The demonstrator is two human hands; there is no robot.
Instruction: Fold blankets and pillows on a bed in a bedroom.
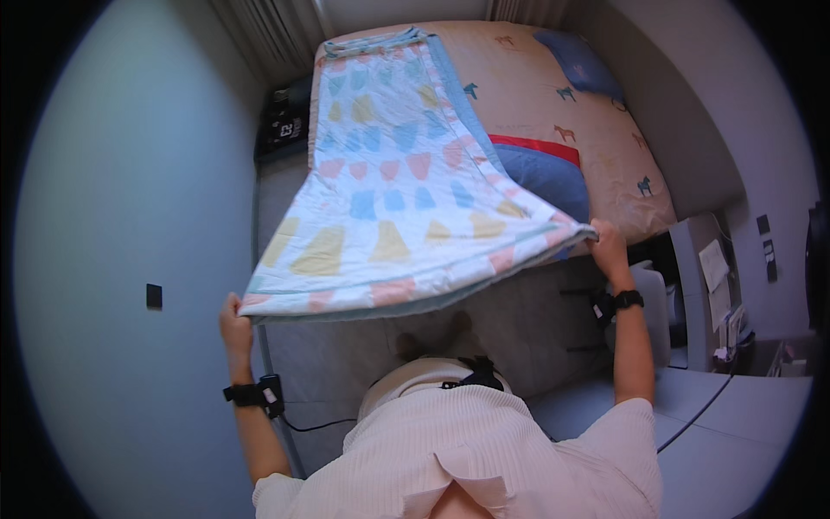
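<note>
A white quilt (380, 208) patterned with pink, blue and yellow shapes stretches from the bed toward me, its near edge held up off the bed. My left hand (234, 322) is closed on its near left corner. On the near right corner my right hand (608, 246) is closed as well. The far part of the quilt lies on the left side of the bed, with a bunched fold at its far end and a blue underside along its right edge. Beneath it is the peach bed sheet (605, 164) with small horse figures.
A blue pillow (577, 62) lies at the bed's far right. A blue cloth item with a red edge (549, 177) lies partly under the quilt. A wall (138, 199) runs close on my left. At the right stand a pale chair (650, 311) and shelves with papers (714, 268).
</note>
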